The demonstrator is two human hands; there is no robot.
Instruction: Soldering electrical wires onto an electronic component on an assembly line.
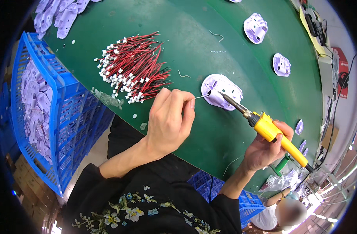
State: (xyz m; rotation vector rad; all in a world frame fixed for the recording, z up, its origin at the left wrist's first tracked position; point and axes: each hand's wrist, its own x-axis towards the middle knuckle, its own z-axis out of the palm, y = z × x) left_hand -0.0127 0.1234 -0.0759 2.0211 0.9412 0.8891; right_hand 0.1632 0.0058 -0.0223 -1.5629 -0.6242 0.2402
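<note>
My right hand (267,147) is wrapped round the yellow handle of a soldering iron (273,130). Its metal tip points up and left, over a pale lilac plastic housing (228,89) lying on the green table. Between the pinched fingers of my left hand (171,117) is a thin strand of solder wire (199,97), whose end reaches the housing's left side near a dark hole. Whether tip or wire touches the plastic I cannot tell. Just beyond my left hand lies a heap of red and black wire leads (133,66) with white connectors.
More lilac housings (255,29) are spread over the green table (194,43). Others pile up at the far left (55,15). A blue crate (57,97) of plastic parts stands against the left edge. A green spool (282,165) and clear bag lie right. Another person sits at lower right.
</note>
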